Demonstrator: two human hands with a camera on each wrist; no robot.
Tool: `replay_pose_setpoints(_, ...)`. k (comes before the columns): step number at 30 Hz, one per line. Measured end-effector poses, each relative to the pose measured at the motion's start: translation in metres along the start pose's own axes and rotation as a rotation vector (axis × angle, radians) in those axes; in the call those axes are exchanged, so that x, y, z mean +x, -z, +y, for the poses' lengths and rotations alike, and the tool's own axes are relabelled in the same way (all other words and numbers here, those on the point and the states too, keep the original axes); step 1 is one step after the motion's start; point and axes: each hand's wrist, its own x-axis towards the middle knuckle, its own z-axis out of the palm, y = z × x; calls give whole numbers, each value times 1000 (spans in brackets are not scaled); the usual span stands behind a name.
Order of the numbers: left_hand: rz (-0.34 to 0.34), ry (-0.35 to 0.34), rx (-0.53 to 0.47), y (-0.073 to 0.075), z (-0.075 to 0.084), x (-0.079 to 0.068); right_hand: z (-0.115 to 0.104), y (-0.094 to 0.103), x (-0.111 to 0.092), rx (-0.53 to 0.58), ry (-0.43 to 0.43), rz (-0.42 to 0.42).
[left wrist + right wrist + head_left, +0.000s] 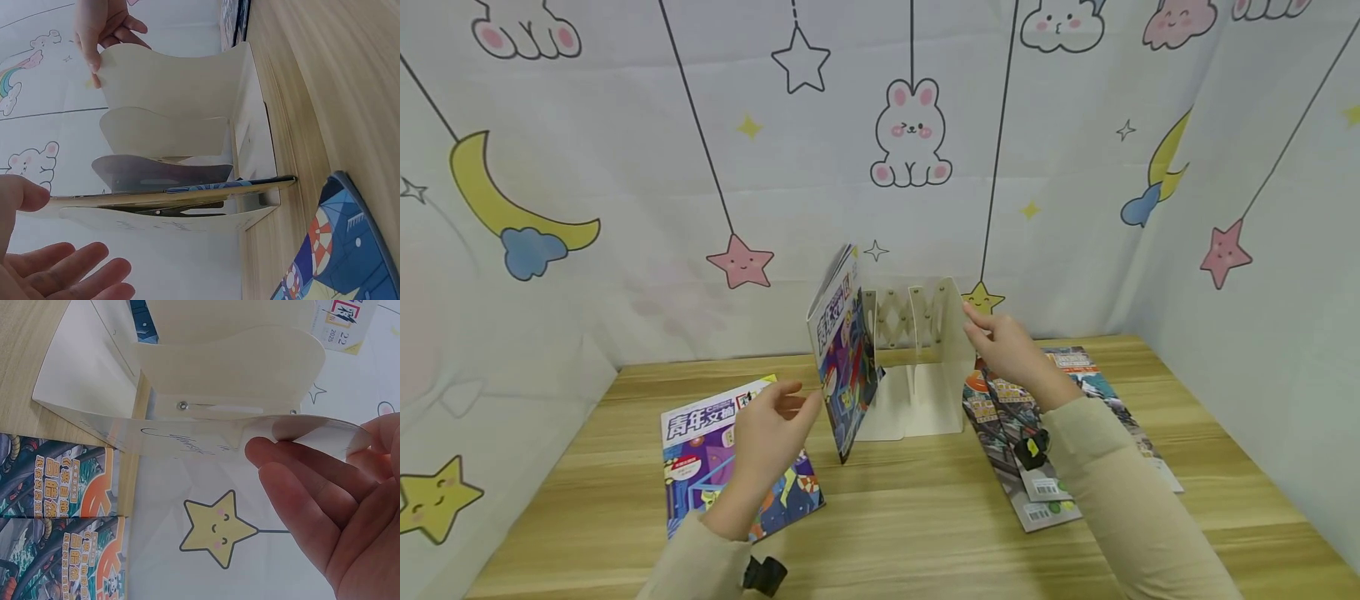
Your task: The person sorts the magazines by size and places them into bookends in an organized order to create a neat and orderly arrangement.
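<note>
A cream expandable book rack (934, 404) stands on the table with upright dividers. A purple-blue magazine (842, 350) stands upright in its leftmost slot, seen edge-on in the left wrist view between the end panel (187, 224) and a divider. My left hand (772, 433) is beside the magazine's near edge, fingers extended and thumb apart; whether the thumb touches it I cannot tell. My right hand (1011, 350) pinches the upper edge of the rack's right end panel (187, 436), thumb on one side and fingers on the other.
Another purple-blue magazine (700, 450) lies flat at the left, partly under the left forearm. Several dark magazines (1000, 433) lie overlapped at the right, partly behind the right arm. A white printed cloth (820, 183) hangs behind the wooden table (880, 533).
</note>
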Motion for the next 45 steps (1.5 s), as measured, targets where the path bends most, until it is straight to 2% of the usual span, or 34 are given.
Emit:
replay_pose_setpoints(7, -52, 82, 11, 6, -2, -1, -1, 0, 0, -1, 4, -2)
replay_pose_setpoints(13, -61, 100, 57, 12, -4, -1, -1, 0, 0, -9, 8, 0)
replay_pose_setpoints(21, -121, 115, 139, 23, -11, -1, 0, -1, 1, -6, 0, 1)
replay_pose_setpoints(28, -111, 124, 214, 30, -19, -1, -2, 0, 0, 12, -6, -5)
replay_pose_setpoints(45, -84, 139, 270, 44, -34, 0, -2, 0, -2, 14, 0, -1)
